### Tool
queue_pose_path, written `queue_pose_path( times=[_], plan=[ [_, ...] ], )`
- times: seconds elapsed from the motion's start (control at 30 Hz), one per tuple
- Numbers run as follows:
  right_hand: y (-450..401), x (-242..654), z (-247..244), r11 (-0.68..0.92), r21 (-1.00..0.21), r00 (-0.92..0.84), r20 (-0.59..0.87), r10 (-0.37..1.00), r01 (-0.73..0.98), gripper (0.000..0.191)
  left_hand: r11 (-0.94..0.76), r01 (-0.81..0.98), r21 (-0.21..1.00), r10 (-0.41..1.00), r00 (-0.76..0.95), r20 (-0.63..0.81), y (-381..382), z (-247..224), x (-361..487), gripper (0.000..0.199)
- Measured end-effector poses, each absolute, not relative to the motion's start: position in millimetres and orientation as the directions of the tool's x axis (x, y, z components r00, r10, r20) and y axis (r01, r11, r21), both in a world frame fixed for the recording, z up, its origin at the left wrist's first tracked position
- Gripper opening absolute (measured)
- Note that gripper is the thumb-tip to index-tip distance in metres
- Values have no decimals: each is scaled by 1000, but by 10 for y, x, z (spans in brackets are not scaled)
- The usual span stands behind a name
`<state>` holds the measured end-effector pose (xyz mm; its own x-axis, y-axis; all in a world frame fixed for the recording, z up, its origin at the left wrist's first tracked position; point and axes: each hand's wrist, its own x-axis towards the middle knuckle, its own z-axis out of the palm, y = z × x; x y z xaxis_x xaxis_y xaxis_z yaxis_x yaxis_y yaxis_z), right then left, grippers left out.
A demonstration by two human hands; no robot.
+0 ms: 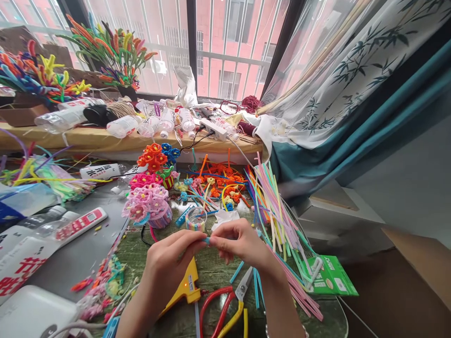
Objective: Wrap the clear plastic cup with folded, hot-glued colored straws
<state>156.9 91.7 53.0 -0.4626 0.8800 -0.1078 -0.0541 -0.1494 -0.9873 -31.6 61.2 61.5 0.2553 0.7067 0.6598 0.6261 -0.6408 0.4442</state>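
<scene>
Scissors (241,292), red and yellow handles, lower centre of the frame, lying on the counter. Yellow glue gun (190,280), beside them, partly behind the left forearm.

Left hand (168,258) and right hand (243,240): centre of the frame, fingertips meeting. Grip of each: closed to a narrow pinch on one light-blue piece (206,240), most of it hidden by the fingers. Step in hand, as judged: fine finger work on this piece, no tool held. Next move, as judged: calls for a light, steady pinch from both sides, the piece being small and easily lost from hold.

Counter (214,273): dark green, marbled, worn. Upon it: clear cup (196,219) with striped band, just beyond the hands; white paper (224,218), beside the cup; pink flower cluster (148,203) in a striped pot, left of centre; long pastel stems (278,211), right of centre; green packet (333,276), lower right.

Room: window ledge (72,137) with yellow-tan cloth, upper left to centre, bearing bottles and bright fuzzy stems; barred window, pink building beyond; teal curtain (347,162), upper right; cardboard box (419,263), right edge.
</scene>
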Motion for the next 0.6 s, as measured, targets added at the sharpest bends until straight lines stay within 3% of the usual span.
queue_pose_path(
  times=[0.6],
  plan=[
    [934, 1544, 495, -254, -964, -497, -186, 848, -73, 39, -683, 667, 299, 622, 315, 717, 634, 615, -310, 19]
  ],
)
